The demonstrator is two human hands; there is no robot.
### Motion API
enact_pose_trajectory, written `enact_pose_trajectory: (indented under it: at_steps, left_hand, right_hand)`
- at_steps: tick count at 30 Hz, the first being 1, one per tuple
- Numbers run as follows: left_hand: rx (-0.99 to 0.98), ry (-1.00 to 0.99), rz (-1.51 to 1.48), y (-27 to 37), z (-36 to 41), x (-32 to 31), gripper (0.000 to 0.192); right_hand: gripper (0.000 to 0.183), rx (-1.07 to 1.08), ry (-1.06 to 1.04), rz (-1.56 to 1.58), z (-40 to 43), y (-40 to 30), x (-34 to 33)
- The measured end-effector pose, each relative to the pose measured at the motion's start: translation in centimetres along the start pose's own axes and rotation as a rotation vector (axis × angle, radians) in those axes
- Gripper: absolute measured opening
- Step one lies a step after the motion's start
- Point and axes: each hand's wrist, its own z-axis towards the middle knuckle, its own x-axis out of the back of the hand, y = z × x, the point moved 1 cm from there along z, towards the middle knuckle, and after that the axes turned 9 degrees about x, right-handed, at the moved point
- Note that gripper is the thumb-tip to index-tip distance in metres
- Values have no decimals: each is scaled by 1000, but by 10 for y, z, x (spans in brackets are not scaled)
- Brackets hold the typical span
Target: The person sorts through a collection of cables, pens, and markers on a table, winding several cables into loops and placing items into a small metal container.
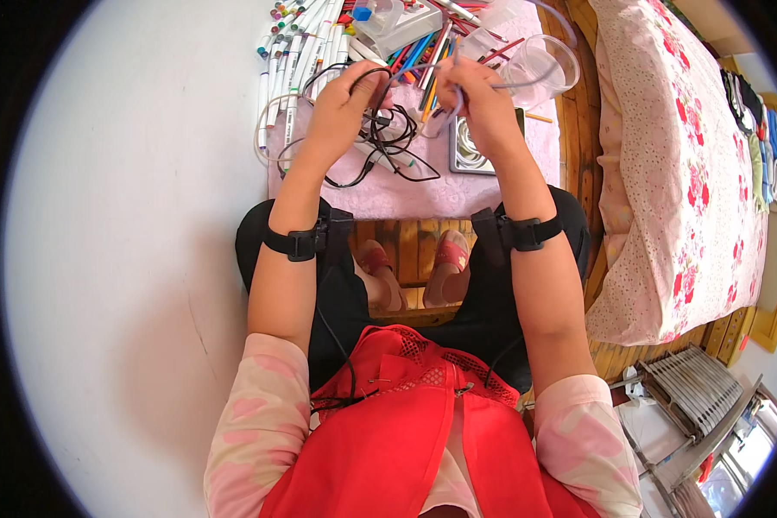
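Observation:
My left hand [346,107] is closed around a black cable [381,74], which loops over its fingers. Below it, a tangle of black cables [395,133] with small connectors spreads over the pink cloth [421,201] on the table. My right hand [482,100] grips a lavender cable [421,67] that stretches across towards the left hand and also curves off to the right. Whether the left fingers pinch the lavender cable too is hard to see. Under my right hand lies a dark-edged shallow box [454,152] with a coiled white cable [469,147], partly hidden by the wrist.
White-barrelled markers [291,65] lie at the table's far left. Coloured pencils [417,52], a clear plastic box [405,29] and a clear plastic cup [560,68] crowd the far side. A white wall [123,162] borders the left; a bed with a floral cover [660,181] stands right.

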Motion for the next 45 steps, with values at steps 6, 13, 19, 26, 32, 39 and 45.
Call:
enact_pose_trajectory:
  at_steps: [6, 13, 19, 26, 32, 39, 45]
  left_hand:
    - [88, 198, -185, -5, 4, 18, 14]
    - [45, 331, -1127, -26, 4, 57, 11]
    - [-97, 827, -776, -16, 8, 48, 14]
    - [-567, 451, 337, 16, -7, 0, 34]
    - [-100, -16, 264, -10, -7, -30, 21]
    - [-147, 345, 381, -10, 6, 6, 18]
    - [-247, 497, 304, 11, -5, 6, 23]
  right_hand:
    - [20, 158, 134, 237, 8, -4, 13]
    - [19, 219, 291, 408, 9, -8, 24]
    - [22, 209, 266, 344, 10, -5, 23]
    - [23, 59, -41, 246, 3, -7, 0]
    - [23, 30, -173, 349, 0, -15, 1]
    - [24, 67, -247, 512, 2, -15, 7]
    - [21, 83, 145, -207, 3, 6, 10]
